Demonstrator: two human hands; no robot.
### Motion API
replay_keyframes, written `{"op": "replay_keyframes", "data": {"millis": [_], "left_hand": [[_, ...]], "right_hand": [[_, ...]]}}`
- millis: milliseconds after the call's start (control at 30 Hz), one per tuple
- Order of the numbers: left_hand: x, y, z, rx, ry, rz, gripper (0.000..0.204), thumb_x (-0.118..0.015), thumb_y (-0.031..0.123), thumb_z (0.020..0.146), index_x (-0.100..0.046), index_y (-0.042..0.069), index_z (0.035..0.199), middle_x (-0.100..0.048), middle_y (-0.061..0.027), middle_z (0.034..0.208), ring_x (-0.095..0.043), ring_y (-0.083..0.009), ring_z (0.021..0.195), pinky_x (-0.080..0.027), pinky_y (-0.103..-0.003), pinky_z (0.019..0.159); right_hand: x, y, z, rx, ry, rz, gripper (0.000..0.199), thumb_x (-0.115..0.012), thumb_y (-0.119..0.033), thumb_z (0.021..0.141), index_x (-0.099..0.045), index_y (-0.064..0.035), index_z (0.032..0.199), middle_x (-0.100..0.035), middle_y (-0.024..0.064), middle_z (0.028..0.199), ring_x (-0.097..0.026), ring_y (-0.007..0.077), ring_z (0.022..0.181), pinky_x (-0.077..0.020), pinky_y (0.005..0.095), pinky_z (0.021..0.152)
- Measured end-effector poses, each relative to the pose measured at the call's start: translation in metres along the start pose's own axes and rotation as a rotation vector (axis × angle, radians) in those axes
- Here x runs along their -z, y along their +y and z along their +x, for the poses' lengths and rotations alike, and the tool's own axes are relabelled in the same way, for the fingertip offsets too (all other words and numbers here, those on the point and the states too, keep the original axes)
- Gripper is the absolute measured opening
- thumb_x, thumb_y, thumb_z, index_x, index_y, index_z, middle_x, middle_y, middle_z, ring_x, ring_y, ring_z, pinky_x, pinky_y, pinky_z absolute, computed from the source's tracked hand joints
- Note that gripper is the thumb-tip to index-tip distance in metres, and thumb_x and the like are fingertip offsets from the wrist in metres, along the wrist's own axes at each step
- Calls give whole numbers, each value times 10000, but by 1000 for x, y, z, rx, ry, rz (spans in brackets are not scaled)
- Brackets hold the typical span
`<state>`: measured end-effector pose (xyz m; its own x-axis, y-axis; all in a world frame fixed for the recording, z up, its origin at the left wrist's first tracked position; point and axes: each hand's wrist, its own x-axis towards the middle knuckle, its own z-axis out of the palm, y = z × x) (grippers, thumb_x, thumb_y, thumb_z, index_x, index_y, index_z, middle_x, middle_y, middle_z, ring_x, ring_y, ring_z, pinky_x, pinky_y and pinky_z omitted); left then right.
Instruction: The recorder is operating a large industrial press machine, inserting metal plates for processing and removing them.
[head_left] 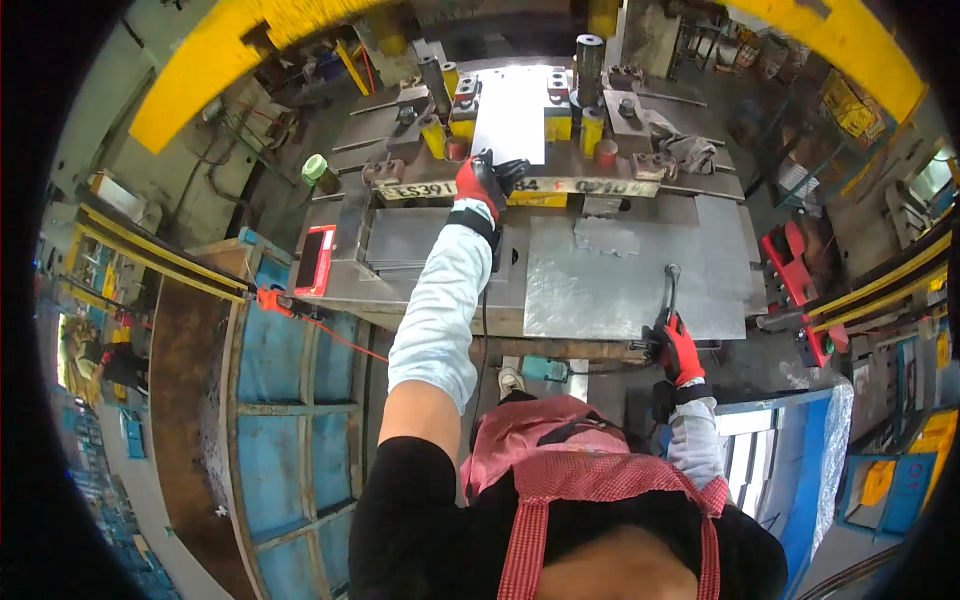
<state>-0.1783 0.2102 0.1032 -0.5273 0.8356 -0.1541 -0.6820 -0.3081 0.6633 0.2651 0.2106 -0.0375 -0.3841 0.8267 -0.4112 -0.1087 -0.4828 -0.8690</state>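
My left hand [487, 182], in a red and black glove, reaches forward to the front of the press die [400, 190]. Its fingers are closed at the near left corner of a bright, flat metal sheet [510, 115], which lies over the die between the posts. Just how the fingertips grip it is partly hidden. Over the right front of the bench, my right hand [680, 350], gloved alike, is wrapped round a thin metal tool with a ring-shaped end [672, 272]. The ring points away from me, above a large grey metal plate [600, 295].
Guide posts [589, 65] and yellow blocks [591, 130] flank the sheet. Grey sheets [410, 240] are stacked at left, near a red-framed panel [316, 260]. A rag [690, 150] lies at the right back. Red control boxes [790, 265] stand at right, a blue-panelled frame [275, 370] at left.
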Motion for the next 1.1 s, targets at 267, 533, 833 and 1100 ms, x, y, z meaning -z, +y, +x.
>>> {"op": "replay_keyframes", "data": {"millis": [267, 533, 833, 1100], "left_hand": [[-6, 4, -17, -43, 1, -42, 375, -387, 253, 871, -448, -60, 1069, -585, -247, 895, -613, -349, 740, -528, -408, 675], [-10, 9, -16, 70, 13, -104, 339, -416, 220, 864, -450, -7, 1113, -593, -203, 943, -614, -339, 766, -535, -416, 659], [6, 4, -15, 190, -55, -132, 380, -424, 315, 867, -488, -15, 1044, -596, -240, 908, -608, -355, 772, -513, -416, 709], [37, -15, 0, 50, -210, 21, 453, -427, 398, 872, -430, 48, 1161, -584, -232, 956, -607, -332, 825, -507, -406, 716]], "right_hand": [[-100, -98, -39, 209, -10, -457, 550, -574, -136, 780, -370, -55, 1284, -580, 51, 904, -532, 87, 791, -438, 240, 614], [-297, -220, 105, 305, -576, -340, 284, -616, -174, 751, -576, -23, 988, -601, 37, 811, -543, 111, 690, -442, 270, 590], [-268, -202, 105, 481, -486, -263, 198, -588, -200, 790, -561, -90, 953, -486, -61, 690, -417, 29, 580, -355, 201, 504], [-95, -91, -12, 72, -151, -235, 452, -568, -137, 775, -450, -34, 1199, -573, 35, 738, -478, 83, 540, -390, 222, 470]]}}
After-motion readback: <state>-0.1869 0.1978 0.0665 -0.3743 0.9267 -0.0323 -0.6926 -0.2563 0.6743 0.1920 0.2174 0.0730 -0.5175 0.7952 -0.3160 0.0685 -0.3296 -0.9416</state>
